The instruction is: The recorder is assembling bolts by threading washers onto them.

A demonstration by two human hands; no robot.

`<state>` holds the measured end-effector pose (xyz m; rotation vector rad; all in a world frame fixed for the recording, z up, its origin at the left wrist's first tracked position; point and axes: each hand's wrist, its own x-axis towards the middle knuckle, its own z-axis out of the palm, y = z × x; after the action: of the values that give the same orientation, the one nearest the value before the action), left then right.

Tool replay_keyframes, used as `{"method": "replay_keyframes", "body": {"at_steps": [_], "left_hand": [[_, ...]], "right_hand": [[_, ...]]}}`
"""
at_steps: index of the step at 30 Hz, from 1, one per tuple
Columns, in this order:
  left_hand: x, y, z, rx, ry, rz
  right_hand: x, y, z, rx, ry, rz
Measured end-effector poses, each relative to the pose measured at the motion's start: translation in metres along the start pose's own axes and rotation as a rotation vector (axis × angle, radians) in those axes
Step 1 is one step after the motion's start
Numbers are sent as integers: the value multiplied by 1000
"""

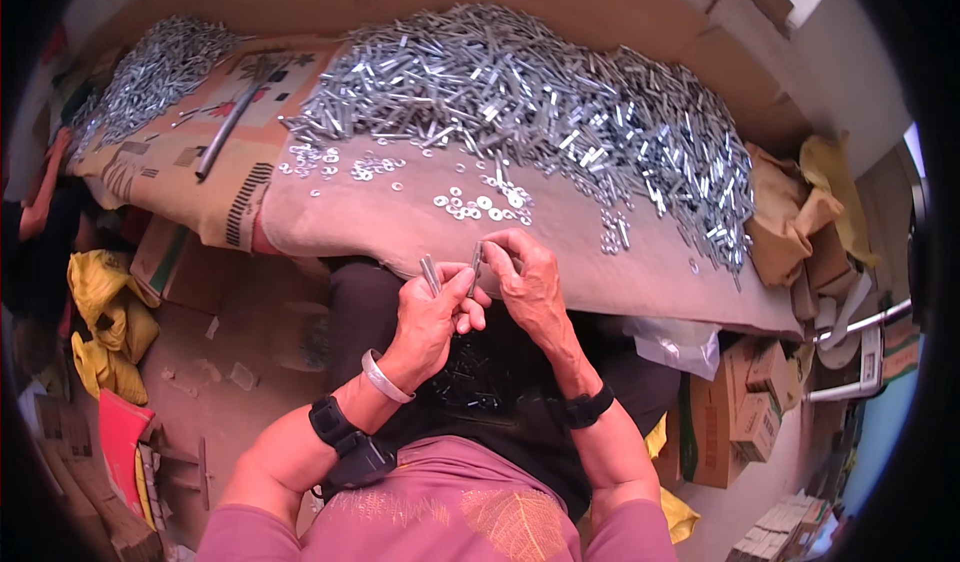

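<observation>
left hand (425,322) gripping rods (430,274), right hand (532,284), near bare cloth edge (640,304)

From my remote feed I see a mauve top (430,472) w/ short sleeves (640,532), a lg gold veined-leaf print (515,524) on the front and a smaller speckled gold patch (385,507) to its L, plus dk trousers (355,302). On the L arm I've got a silver-col. bangle (387,377) nr the wrist, then a blk strap (330,422) further up the forearm w/ a chunky blk module (365,465) next to it. R wrist has a blk band (588,408), & both hands (428,314) are bare.
</observation>
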<state>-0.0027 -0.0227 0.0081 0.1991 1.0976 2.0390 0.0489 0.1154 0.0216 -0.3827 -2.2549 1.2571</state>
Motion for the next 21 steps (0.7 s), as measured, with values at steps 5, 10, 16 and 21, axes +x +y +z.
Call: {"method": "replay_keyframes", "body": {"at_steps": [5,10,16,21], "left_hand": [[4,-14,21,30,-65,-74],[10,-27,33,28,-126,-120],[19,-31,40,-23,-172,-182],[26,-30,43,119,-199,-117]], "right_hand": [[-19,10,-20,79,144,114],[-28,12,-30,73,251,116],[-30,18,-44,-353,323,-223],[-24,13,-56,-36,268,52]]}}
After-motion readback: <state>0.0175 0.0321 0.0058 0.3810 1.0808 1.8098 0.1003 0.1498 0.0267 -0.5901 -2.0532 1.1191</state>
